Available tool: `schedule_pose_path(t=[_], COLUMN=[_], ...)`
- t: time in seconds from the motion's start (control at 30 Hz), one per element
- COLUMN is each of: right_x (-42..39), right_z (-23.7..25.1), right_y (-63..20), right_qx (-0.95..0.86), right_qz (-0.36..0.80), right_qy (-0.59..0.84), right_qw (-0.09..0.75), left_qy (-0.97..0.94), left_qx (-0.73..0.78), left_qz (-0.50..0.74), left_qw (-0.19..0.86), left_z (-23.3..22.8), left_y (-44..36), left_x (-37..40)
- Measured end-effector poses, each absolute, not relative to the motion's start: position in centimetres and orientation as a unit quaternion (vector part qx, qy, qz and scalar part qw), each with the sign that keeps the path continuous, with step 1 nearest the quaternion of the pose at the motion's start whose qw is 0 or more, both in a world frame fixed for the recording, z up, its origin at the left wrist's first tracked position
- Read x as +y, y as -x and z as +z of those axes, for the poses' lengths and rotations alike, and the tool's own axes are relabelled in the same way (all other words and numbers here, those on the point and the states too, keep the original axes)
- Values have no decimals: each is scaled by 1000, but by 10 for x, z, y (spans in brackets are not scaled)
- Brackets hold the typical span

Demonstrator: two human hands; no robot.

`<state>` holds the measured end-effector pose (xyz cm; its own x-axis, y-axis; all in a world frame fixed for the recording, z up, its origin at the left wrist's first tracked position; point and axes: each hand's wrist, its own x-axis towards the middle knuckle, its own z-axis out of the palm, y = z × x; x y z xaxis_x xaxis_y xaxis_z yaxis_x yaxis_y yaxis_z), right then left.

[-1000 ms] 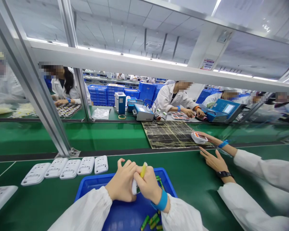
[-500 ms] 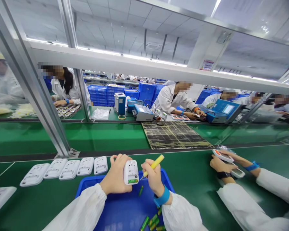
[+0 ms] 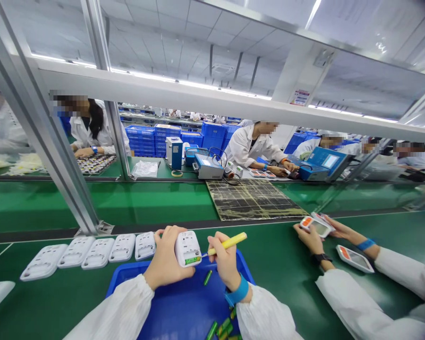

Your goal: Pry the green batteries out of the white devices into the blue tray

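My left hand (image 3: 168,257) is closed around a white plastic device (image 3: 189,244), its back turned toward me. A green battery (image 3: 192,260) sits in the slot at the device's lower edge. In my right hand (image 3: 225,259) is a yellow-handled pick-like tool (image 3: 234,240), gripped like a pen. Its thin tip points left and reaches the battery end of the device; whether it touches is too small to tell. Both hands are over a blue bin (image 3: 184,311). One loose green battery (image 3: 208,277) lies in it, with several more batteries (image 3: 225,327) near its right side.
A row of white devices (image 3: 97,253) lies on the green bench left of the bin. At the right, a co-worker's hands (image 3: 313,241) hold devices with orange buttons, and another such device (image 3: 354,259) lies beside them. A dark mat (image 3: 255,198) and metal post (image 3: 67,141) stand beyond.
The yellow tool has tilted nearer to level, and the held device has turned slightly. At the right, the co-worker has raised one device, with another now on the bench.
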<state>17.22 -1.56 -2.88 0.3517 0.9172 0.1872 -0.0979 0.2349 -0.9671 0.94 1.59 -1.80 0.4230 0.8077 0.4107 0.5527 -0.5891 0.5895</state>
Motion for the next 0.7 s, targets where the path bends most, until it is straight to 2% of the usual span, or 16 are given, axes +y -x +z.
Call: schedule_pose_path(t=[0.27,0.5,0.6,0.7], right_x=[-7,-5,-6,-5], right_z=[-28,-29,-28,-25], right_y=[-168,-171,-174,-175], right_qx=[-308,-244,-233,-230], right_qz=[507,680,702,667], right_qy=[419,337,323,338], right_qw=[687,604,590,623], left_qy=[-787,-805,-805,-801], left_qx=[440,432,442,455], left_qz=[401,390,385,384], left_qw=[161,112,93,68], left_z=[-32,-38,-36,-33], left_y=[-10,-15,-14,-12], left_x=[20,23,25,26])
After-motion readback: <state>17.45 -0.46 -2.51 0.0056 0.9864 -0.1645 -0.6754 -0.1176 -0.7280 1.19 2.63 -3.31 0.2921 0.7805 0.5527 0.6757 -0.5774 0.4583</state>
